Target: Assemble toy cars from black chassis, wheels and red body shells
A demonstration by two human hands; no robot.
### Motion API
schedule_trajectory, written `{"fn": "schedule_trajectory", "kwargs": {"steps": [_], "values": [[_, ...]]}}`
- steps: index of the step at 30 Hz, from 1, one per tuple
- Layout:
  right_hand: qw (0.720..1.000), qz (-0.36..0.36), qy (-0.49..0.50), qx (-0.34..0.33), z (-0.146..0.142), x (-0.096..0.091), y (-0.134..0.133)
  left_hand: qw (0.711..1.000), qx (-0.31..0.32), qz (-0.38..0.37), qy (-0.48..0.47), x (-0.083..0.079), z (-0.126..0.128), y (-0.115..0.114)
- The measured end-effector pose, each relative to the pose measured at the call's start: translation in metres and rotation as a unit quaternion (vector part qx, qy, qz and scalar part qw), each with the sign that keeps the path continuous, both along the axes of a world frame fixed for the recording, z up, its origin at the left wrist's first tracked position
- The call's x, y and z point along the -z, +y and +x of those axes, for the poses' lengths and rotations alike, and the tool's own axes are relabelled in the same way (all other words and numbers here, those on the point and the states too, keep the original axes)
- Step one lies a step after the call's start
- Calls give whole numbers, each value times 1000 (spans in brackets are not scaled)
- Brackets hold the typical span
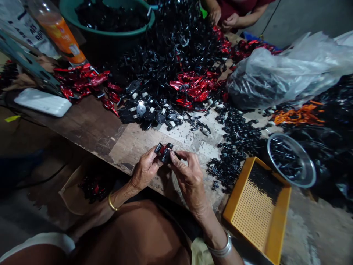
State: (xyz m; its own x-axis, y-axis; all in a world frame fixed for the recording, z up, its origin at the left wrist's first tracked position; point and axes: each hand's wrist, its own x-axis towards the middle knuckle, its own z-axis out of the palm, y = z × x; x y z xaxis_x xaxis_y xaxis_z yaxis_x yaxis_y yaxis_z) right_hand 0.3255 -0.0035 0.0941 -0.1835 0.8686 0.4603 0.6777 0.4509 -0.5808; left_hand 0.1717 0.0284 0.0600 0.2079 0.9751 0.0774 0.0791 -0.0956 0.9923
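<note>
A small black and red toy car (164,151) with black wheels is held over the table's front edge. My left hand (146,167) grips its left end between thumb and fingers. On its right side, the thumb and fingers of my right hand (188,173) pinch it too. Beyond my hands lie black chassis-like parts (154,112) with white bits, and shiny red car bodies (195,86). Small black parts (234,147) are heaped to the right of my right hand.
A yellow perforated tray (253,221) with tiny black pieces and a clear round bowl (311,176) stand at right. A plastic bag (292,70), orange parts (299,114), green basin (110,33), bottle (63,36) and white case (42,102) surround the heaps. Another person's hands (223,18) work opposite.
</note>
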Motion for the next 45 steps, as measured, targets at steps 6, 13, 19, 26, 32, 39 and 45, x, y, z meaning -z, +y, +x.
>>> {"fn": "schedule_trajectory", "kwargs": {"steps": [6, 13, 19, 26, 32, 39, 45], "values": [[999, 15, 35, 10, -5, 13, 0, 998, 39, -18, -56, -2, -2, 7], [998, 12, 63, 16, -9, 24, 3, 984, 86, -84, -134, -4, -9, 17], [998, 11, 59, 22, -7, 25, 5, 977, 106, -111, -146, -12, -9, 21], [997, 47, 56, -3, -3, 30, 14, 968, 130, -126, -176, -4, -9, 17], [991, 115, 10, 61, -16, 35, 13, 968, 45, -119, -218, -3, 9, 12], [993, 27, 96, 65, -5, 22, 11, 933, -35, -207, -293, -11, 32, 21], [955, -105, 249, 118, 20, 8, 3, 915, -27, -211, -343, -15, 14, 31]]}}
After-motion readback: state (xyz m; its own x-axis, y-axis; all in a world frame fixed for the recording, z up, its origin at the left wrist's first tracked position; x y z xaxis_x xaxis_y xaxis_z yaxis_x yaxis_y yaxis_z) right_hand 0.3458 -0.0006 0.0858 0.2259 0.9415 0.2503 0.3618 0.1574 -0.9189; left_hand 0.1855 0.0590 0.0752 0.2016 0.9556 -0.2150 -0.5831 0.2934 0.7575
